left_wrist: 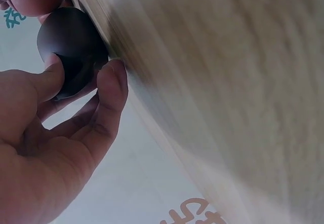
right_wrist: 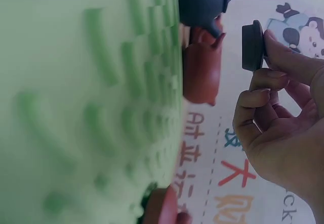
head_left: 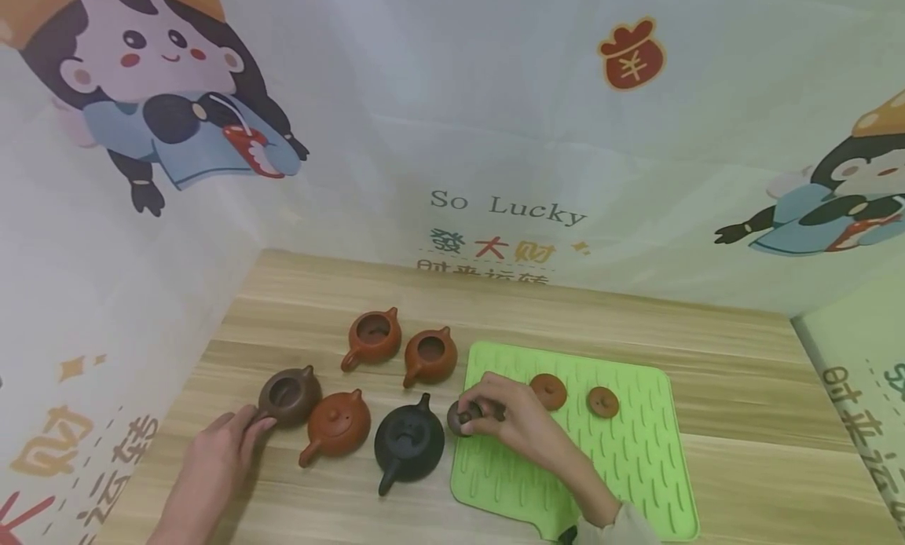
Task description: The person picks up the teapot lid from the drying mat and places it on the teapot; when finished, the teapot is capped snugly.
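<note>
My left hand [head_left: 215, 455] pinches the handle of a lidless dark brown teapot [head_left: 305, 404], which sits at the left of the group on the table. In the left wrist view the thumb and fingers close on that handle, with the teapot's rounded body [left_wrist: 71, 31] beyond them. Between thumb and fingertips, my right hand [head_left: 526, 427] holds a small dark brown lid [right_wrist: 252, 46]. In the right wrist view this lid is tilted on edge, raised off the green mat [head_left: 495, 482]. An orange-brown teapot [head_left: 346, 431] and a black teapot [head_left: 413, 455], both lidded, stand between the hands.
Farther back stand two lidless reddish-brown teapots, one left [head_left: 385, 349] and one right [head_left: 441, 364]. Two reddish-brown lids, a larger one [head_left: 548, 392] and a smaller one [head_left: 603, 402], lie on the mat. A printed cloth [head_left: 353, 137] surrounds the wooden table [head_left: 749, 388].
</note>
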Tool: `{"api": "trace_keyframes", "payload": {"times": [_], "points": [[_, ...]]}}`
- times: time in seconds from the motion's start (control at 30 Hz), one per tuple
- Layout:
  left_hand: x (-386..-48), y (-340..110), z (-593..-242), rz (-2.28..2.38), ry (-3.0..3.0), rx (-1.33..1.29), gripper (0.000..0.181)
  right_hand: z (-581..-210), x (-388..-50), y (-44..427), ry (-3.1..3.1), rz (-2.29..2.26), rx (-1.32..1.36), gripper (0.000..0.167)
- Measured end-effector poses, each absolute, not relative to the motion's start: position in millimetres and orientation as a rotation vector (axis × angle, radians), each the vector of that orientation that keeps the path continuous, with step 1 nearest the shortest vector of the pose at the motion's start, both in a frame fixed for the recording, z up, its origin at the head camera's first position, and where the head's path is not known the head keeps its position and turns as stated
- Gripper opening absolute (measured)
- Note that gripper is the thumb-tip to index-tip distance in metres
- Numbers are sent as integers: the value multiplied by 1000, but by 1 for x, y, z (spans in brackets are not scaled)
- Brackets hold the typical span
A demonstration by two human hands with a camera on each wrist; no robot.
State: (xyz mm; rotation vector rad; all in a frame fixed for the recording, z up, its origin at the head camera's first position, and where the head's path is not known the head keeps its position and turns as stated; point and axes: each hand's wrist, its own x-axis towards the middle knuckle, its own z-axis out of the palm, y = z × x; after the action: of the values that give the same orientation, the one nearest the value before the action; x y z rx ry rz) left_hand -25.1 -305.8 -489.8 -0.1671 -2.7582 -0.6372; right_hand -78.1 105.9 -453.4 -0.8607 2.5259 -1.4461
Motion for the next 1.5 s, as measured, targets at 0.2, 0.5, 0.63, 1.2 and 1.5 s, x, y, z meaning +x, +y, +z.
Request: {"api": "trace_keyframes", "payload": {"times": [0.2, 0.5, 0.63, 1.2, 1.5], "points": [[-25, -305, -490, -627, -2746, -180, 16, -444, -84, 91, 2546, -1373, -830, 19], [-24, -305, -489, -649, -2760, -163, 15, -439, -90, 72, 2485, -1397, -852, 20], [-25, -304, -489, -653, -2772, -155, 15, -439, -93, 60, 2460, -1413, -882, 22], [-23, -304, -487, -658, -2761, -150, 14, -424, -108, 5, 2381, -1435, -975, 20], [-23, -302, -485, -674, -2793, -126, 15, -427, -115, -20, 2349, -1396, -973, 19]]}}
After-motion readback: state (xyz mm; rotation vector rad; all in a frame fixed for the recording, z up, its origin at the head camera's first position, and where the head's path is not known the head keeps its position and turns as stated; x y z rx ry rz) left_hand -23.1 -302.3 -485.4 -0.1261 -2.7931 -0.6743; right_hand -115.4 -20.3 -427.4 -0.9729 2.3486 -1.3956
